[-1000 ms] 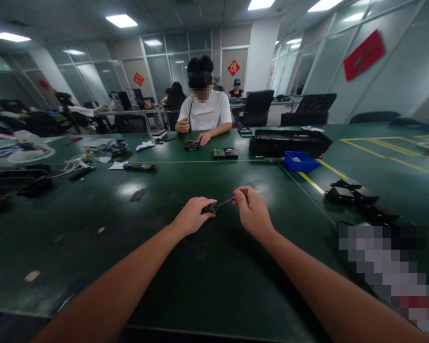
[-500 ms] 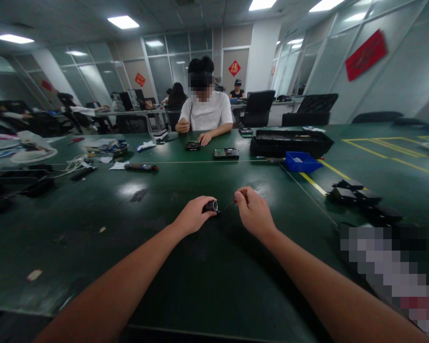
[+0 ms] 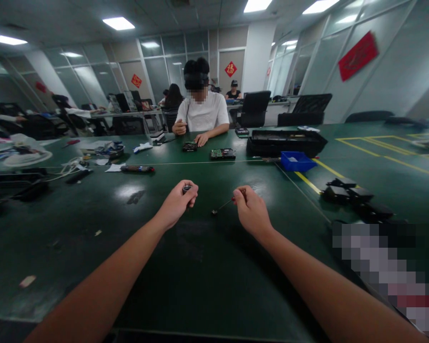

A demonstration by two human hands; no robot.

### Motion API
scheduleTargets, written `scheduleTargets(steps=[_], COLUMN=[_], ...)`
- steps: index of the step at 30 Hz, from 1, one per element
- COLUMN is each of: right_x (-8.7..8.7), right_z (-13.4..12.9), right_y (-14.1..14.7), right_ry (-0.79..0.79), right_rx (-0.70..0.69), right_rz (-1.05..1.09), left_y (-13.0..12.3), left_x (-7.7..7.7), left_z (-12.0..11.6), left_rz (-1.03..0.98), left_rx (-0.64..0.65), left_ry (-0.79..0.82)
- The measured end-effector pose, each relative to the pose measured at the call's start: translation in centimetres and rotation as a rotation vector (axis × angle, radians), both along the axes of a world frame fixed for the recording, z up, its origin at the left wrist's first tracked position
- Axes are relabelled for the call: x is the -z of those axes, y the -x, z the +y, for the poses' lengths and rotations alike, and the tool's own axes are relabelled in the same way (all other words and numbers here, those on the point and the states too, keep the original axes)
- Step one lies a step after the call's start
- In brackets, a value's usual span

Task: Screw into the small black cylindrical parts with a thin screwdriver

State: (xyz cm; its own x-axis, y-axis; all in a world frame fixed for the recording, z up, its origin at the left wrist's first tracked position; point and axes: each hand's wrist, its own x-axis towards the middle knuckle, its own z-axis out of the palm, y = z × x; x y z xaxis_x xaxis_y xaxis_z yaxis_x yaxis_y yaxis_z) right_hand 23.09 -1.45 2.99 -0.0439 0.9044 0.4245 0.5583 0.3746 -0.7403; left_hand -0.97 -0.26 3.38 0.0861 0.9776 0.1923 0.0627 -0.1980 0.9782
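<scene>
Left hand [image 3: 175, 206] raised just above the green table [image 3: 200, 267], fingers curled and pinching a small dark cylinder [image 3: 186, 188] between thumb and fingertips, metal-rimmed end tipped up and away from the body. Right hand [image 3: 250, 209] closed in a pinch around the red handle of a thin screwdriver [image 3: 224, 204] (only a sliver of red showing past the fingers). Long axis of the screwdriver slanting from the right hand down and leftward toward the cylinder, dark tip pointing at the table, well short of the cylinder and apart from it. Beyond the screwdriver, across the table, a seated person in a white shirt [image 3: 202, 113], hands by a circuit board [image 3: 222, 154]. Right of the board, a blue bin [image 3: 295, 161] before a long black case [image 3: 286, 142].
</scene>
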Motion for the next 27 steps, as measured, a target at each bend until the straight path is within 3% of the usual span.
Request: scheduleTargets(steps=[3, 6, 11, 16, 22, 25, 27], right_x=[0.0, 0.1, 0.1, -0.1, 0.0, 0.0, -0.1], right_z=[0.0, 0.1, 0.2, 0.3, 0.3, 0.2, 0.1], right_y=[0.0, 0.0, 0.0, 0.0, -0.1, -0.1, -0.1], right_ry=[-0.003, -0.009, -0.011, -0.025, -0.020, -0.006, 0.008], right_rx=[0.002, 0.010, 0.023, 0.045, 0.040, 0.031, 0.022], right_rz=[0.009, 0.017, 0.018, 0.001, 0.012, 0.022, 0.030], left_y=[0.0, -0.4, -1.8, -3.3, -3.4, -2.1, -0.6], left_x=[-1.3, -1.6, -0.1, 1.3, 1.6, 1.4, 1.0], left_z=[-0.7, -0.9, -0.5, -0.2, 0.3, 1.2, 1.7], left_rz=[0.256, 0.554, 0.881, 1.037, 0.970, 0.716, 0.407], left_rx=[-0.026, -0.012, 0.119, 0.146, 0.083, 0.088, 0.064], left_ry=[0.031, -0.023, -0.193, -0.253, -0.258, -0.089, 0.116])
